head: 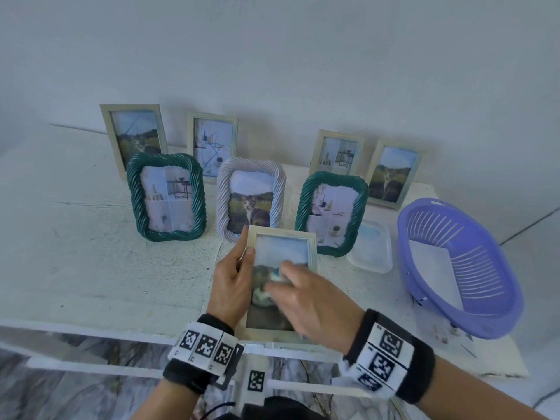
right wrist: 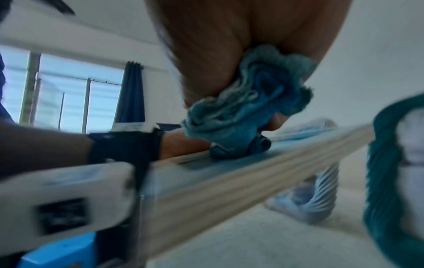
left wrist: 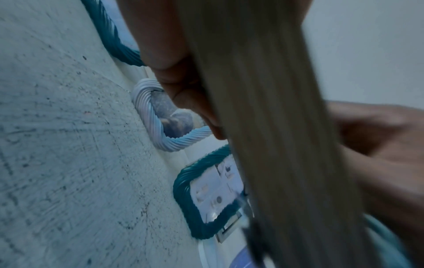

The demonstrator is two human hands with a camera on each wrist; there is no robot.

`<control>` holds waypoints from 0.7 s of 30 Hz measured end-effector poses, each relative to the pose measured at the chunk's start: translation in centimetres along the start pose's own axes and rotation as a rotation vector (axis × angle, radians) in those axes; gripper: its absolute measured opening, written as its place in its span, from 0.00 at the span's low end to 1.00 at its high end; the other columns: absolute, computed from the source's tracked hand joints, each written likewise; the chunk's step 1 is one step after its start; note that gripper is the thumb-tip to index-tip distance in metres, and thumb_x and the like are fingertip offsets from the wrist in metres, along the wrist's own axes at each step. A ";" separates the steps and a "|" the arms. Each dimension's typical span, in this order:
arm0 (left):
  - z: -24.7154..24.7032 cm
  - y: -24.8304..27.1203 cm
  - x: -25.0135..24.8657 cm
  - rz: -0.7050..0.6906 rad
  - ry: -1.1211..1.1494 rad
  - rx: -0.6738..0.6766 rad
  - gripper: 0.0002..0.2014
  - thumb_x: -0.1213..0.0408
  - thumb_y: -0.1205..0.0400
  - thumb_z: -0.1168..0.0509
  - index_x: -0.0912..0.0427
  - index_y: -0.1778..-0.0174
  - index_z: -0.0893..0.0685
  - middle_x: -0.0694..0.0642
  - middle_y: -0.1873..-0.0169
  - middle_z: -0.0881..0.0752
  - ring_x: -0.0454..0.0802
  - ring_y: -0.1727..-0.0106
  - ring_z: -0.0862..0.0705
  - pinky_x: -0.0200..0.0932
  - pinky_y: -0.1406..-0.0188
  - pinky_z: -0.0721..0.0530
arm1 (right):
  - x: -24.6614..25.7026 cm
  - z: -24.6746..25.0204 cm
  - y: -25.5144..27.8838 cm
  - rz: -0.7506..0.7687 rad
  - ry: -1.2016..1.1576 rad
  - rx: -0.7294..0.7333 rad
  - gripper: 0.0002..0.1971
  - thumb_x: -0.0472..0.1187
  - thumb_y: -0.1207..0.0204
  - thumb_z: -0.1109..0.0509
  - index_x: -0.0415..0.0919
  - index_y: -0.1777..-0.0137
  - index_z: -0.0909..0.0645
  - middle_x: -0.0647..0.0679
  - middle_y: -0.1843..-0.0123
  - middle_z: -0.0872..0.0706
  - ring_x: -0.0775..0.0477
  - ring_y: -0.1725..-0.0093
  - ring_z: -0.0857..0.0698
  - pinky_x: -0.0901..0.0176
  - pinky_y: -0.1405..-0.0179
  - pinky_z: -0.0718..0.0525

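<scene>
Left hand (head: 231,286) clamped on the left rail of a pale wooden frame (head: 283,247), thumb laid across the front, fingers curled round behind the edge. Right hand (head: 306,295) bunched round a crumpled blue cloth (head: 277,275), pressing it down onto the glass in the lower half of that frame; outline of this hand blurred. From the right wrist, cloth (right wrist: 243,112) gathered in folds under the palm, its lowest fold touching the glass. Black bands with printed marker squares on both wrists.

Held frame clear of the surface (head: 91,268), tilted, top end over the middle of the near edge, bottom end reaching just past that edge toward the person.

Just beyond it, upright in a row across the middle of the surface: left green rope frame (head: 166,197), white rope frame (head: 251,198) with a cat picture, right green rope frame (head: 331,212). Behind these, along the far edge by the wall, upright too: far-left plain frame (head: 133,134), second plain frame (head: 212,144), third plain frame (head: 338,153), far-right plain frame (head: 394,172).

Toward the right edge, a clear plastic tub (head: 371,247) just beside the right green rope frame. Next to it, a purple slotted basket (head: 478,262) near the near-right corner.
</scene>
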State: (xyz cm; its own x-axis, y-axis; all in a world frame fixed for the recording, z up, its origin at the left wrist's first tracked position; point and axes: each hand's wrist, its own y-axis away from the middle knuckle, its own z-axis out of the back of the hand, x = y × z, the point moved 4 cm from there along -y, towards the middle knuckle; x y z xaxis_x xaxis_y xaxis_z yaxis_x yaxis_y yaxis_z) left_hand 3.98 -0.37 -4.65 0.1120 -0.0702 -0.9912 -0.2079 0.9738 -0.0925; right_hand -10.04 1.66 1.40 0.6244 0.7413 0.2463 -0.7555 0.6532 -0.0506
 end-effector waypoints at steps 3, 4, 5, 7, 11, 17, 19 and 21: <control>-0.7 0.1 -0.2 -0.041 -0.015 0.005 0.22 0.64 0.11 0.44 0.54 0.20 0.33 0.52 0.59 0.22 0.45 0.60 0.24 0.29 0.62 0.21 | -2.2 1.7 -2.5 -0.136 0.069 -0.122 0.05 0.33 0.23 0.30 0.38 0.49 0.19 0.50 0.57 0.30 0.55 0.64 0.32 0.67 0.68 0.28; -0.7 0.1 -0.3 -0.036 -0.013 0.006 0.22 0.66 0.12 0.44 0.54 0.20 0.32 0.51 0.58 0.22 0.45 0.58 0.25 0.27 0.61 0.23 | -2.5 1.8 -3.0 -0.158 0.087 -0.140 0.05 0.32 0.23 0.30 0.39 0.49 0.20 0.50 0.57 0.32 0.55 0.64 0.34 0.66 0.67 0.31; -0.7 0.1 -0.2 -0.028 -0.010 0.004 0.21 0.66 0.12 0.44 0.54 0.21 0.32 0.50 0.58 0.22 0.45 0.59 0.24 0.27 0.61 0.24 | -2.5 1.7 -3.2 -0.165 0.078 -0.132 0.05 0.32 0.23 0.31 0.39 0.49 0.20 0.50 0.56 0.32 0.54 0.64 0.33 0.65 0.66 0.31; -0.3 0.1 0.0 -0.011 0.010 0.004 0.21 0.67 0.12 0.44 0.53 0.21 0.33 0.48 0.62 0.19 0.43 0.62 0.21 0.32 0.60 0.19 | -1.7 0.8 -2.6 -0.114 0.029 -0.074 0.07 0.34 0.19 0.35 0.38 0.44 0.19 0.47 0.54 0.28 0.53 0.63 0.28 0.65 0.66 0.30; 0.4 0.1 0.9 0.037 -0.006 -0.003 0.21 0.65 0.11 0.45 0.49 0.21 0.33 0.56 0.74 0.26 0.49 0.71 0.27 0.50 0.72 0.23 | -0.2 -0.7 0.9 0.003 -0.036 0.097 0.10 0.39 0.16 0.40 0.40 0.42 0.18 0.50 0.53 0.27 0.58 0.62 0.31 0.71 0.67 0.27; 0.3 -0.5 0.7 0.052 0.027 -0.041 0.21 0.66 0.11 0.46 0.52 0.21 0.33 0.58 0.71 0.25 0.49 0.70 0.27 0.45 0.69 0.24 | -1.9 0.2 2.8 -0.035 0.047 0.091 0.05 0.41 0.17 0.37 0.45 0.48 0.20 0.53 0.53 0.31 0.56 0.61 0.30 0.64 0.64 0.19; 0.0 -0.7 0.6 0.054 0.064 -0.043 0.21 0.64 0.11 0.46 0.50 0.20 0.33 0.58 0.67 0.22 0.49 0.66 0.24 0.46 0.65 0.21 | -2.4 1.1 2.8 -0.068 0.017 0.009 0.06 0.42 0.18 0.35 0.46 0.47 0.17 0.53 0.55 0.28 0.57 0.62 0.29 0.68 0.64 0.22; -0.1 -0.9 1.1 0.062 0.076 -0.045 0.20 0.57 0.11 0.45 0.41 0.22 0.32 0.59 0.62 0.19 0.53 0.61 0.21 0.54 0.59 0.18 | -3.5 2.0 2.8 -0.170 -0.133 -0.089 0.12 0.45 0.18 0.37 0.47 0.39 0.18 0.54 0.54 0.28 0.59 0.63 0.26 0.70 0.64 0.24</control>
State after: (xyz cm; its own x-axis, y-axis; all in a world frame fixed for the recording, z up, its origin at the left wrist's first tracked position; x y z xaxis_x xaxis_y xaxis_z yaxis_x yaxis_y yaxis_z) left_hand 4.23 -1.33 -5.62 0.0240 -0.0282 -0.9993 -0.2555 0.9662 -0.0334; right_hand -14.71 0.62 2.37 0.7049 0.5964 0.3840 -0.6175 0.7823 -0.0816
